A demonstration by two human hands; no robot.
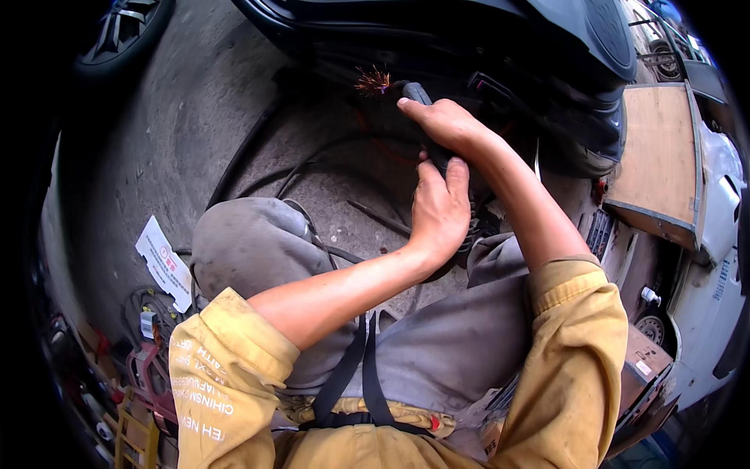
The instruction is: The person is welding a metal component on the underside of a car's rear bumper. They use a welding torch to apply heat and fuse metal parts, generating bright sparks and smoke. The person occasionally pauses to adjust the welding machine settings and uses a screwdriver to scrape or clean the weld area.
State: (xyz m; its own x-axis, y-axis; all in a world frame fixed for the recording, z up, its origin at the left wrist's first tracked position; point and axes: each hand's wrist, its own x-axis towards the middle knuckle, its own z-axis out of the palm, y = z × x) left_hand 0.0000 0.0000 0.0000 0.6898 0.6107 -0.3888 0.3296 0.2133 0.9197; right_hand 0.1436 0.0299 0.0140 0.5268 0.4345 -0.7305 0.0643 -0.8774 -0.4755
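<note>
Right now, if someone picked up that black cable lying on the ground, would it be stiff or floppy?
Probably floppy: the black cable lies in loose curves across the concrete ground, so it would likely sag and trail. It looks thick, so perhaps heavier than string. It seems to run toward the power tool both hands grip, so it might tug.

left arm: extended forward, sleeve rolled above elbow | left hand: fingers curled shut in a grip | right arm: bent at elbow, reached ahead | right hand: clenched, thumb laid forward
</note>
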